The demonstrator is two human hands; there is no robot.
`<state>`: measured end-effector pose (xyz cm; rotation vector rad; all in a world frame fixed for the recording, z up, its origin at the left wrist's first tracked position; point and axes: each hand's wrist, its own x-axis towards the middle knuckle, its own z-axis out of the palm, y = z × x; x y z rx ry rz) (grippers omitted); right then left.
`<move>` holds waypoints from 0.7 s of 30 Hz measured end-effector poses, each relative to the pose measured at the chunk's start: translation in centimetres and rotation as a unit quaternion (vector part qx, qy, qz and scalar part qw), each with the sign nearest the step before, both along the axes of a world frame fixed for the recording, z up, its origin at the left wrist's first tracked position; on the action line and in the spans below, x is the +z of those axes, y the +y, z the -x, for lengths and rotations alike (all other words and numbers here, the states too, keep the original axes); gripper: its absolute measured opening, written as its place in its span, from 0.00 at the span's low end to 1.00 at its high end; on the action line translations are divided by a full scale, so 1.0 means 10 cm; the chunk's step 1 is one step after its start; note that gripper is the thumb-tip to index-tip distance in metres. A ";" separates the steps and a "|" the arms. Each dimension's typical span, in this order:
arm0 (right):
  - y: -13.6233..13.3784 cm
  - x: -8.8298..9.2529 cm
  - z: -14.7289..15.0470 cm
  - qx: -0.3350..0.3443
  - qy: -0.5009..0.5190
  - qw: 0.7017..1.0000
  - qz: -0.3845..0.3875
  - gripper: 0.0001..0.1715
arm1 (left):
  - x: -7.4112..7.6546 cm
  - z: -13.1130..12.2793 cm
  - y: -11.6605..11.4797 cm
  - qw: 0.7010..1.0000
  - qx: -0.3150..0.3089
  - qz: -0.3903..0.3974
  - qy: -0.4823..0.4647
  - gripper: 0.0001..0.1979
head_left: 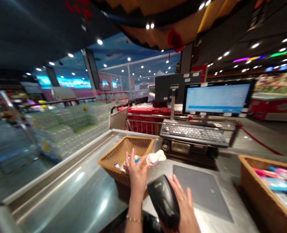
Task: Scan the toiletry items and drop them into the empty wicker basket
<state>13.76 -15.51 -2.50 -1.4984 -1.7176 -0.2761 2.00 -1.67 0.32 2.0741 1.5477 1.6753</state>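
The right hand (184,207) is gripping a black handheld scanner (164,202), while the left hand (136,174) is spreading its fingers above a wicker basket (126,149), just beside a pale packet (155,158).

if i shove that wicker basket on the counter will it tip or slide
The woven wicker basket will probably slide rather than tip: it looks wide and low, on a smooth, shiny steel counter. It likely feels light and fairly stiff, since it seems to hold only small packets.
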 end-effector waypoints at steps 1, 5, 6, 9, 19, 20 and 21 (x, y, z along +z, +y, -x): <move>0.01 0.00 0.01 0.005 -0.002 1.000 0.002 0.47 | 0.00 0.02 0.00 1.000 0.000 0.001 0.000 0.12; 0.03 0.02 0.04 0.010 -0.010 1.000 0.004 0.46 | 0.02 0.08 0.01 1.000 0.006 0.000 -0.004 0.12; 0.04 0.02 0.05 0.010 -0.012 1.000 0.002 0.45 | 0.02 0.10 0.01 1.000 0.009 0.001 -0.005 0.12; 0.05 0.01 0.07 0.011 -0.025 1.000 0.001 0.47 | 0.02 0.13 0.02 1.000 0.024 0.003 -0.003 0.12; 0.08 0.07 0.13 0.000 -0.050 0.999 0.013 0.53 | 0.00 0.20 0.03 0.999 0.050 0.009 0.005 0.12; 0.09 0.07 0.14 0.001 -0.051 0.999 0.015 0.53 | -0.01 0.21 0.04 0.999 0.051 0.010 0.006 0.12; 0.09 0.08 0.15 0.002 -0.052 0.999 0.016 0.53 | -0.01 0.22 0.04 0.999 0.053 0.011 0.007 0.12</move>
